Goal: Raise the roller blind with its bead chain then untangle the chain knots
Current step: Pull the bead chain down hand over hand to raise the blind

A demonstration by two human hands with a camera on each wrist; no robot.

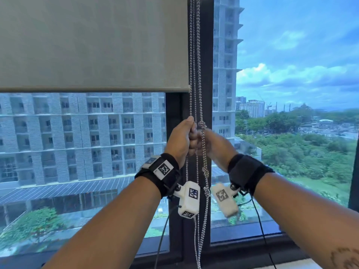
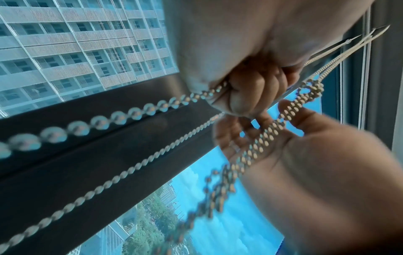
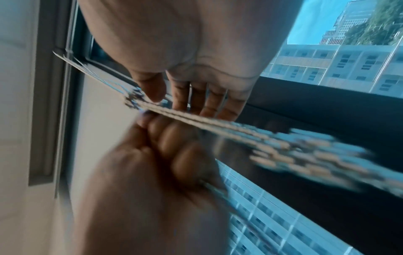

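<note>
Head view shows the grey fabric roller blind (image 1: 93, 43) part raised, its bottom bar about a third of the way down the window, apartment blocks showing in the glass below. Beside its right edge, against the dark window frame (image 1: 206, 55), hangs the silver metal bead chain (image 1: 191, 55), several strands running from above down past both wrists. The left hand (image 1: 179, 138) is fisted round 1 strand, which leaves the bottom of the fist taut in the left wrist view. The right hand (image 1: 215, 144) sits just beside it with fingers spread and relaxed, the knotted strands lying across its palm (image 2: 268, 136) rather than pinched. At least 2 knots show: 1 just above the right hand (image 1: 202, 124), another below it (image 1: 205, 172).

That chain looks light, limp and slick; beads will likely slide through a loose grip, so a full fist suits hauling. For the knots, I would pinch right beside each lump with fingertips and tease loops apart, since tugging probably tightens them.
</note>
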